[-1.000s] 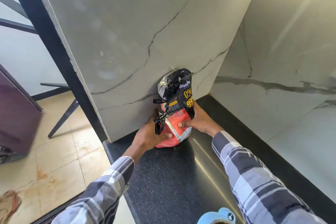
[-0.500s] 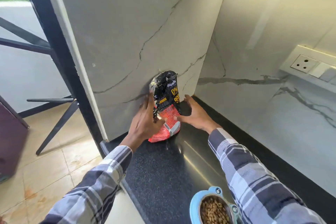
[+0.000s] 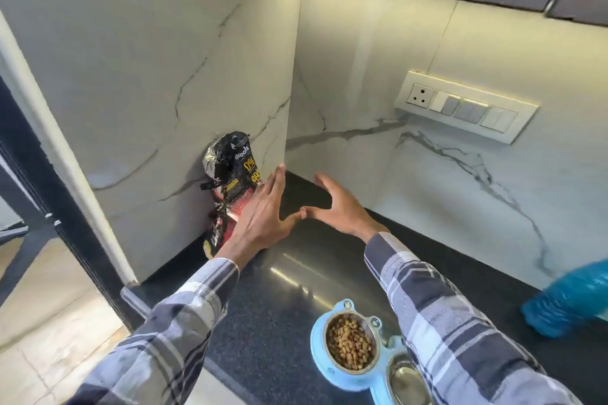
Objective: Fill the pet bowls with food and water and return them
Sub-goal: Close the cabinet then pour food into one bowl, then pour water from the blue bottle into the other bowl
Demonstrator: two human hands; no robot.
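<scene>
A black and red pet food bag [image 3: 230,174] stands upright against the marble side wall at the far left corner of the black counter [image 3: 269,332]. My left hand [image 3: 263,217] hovers just in front of it, fingers straight, holding nothing. My right hand [image 3: 335,204] is spread open beside it, thumb tips nearly meeting. Close to me sits a light blue double pet bowl stand [image 3: 320,362]. Its left steel bowl [image 3: 350,342] is full of brown kibble. The right steel bowl [image 3: 406,381] looks empty and is partly hidden by my right sleeve.
A blue plastic water bottle [image 3: 569,302], blurred, lies at the right edge of the counter. A white socket and switch panel [image 3: 467,107] is on the back wall. Grey cabinets hang overhead. The counter's left edge drops to a tiled floor [image 3: 49,322].
Both hands have let go of the food bag and drawn back from it, fingers now spread. The view has tilted so the bowls and the bottle show.
</scene>
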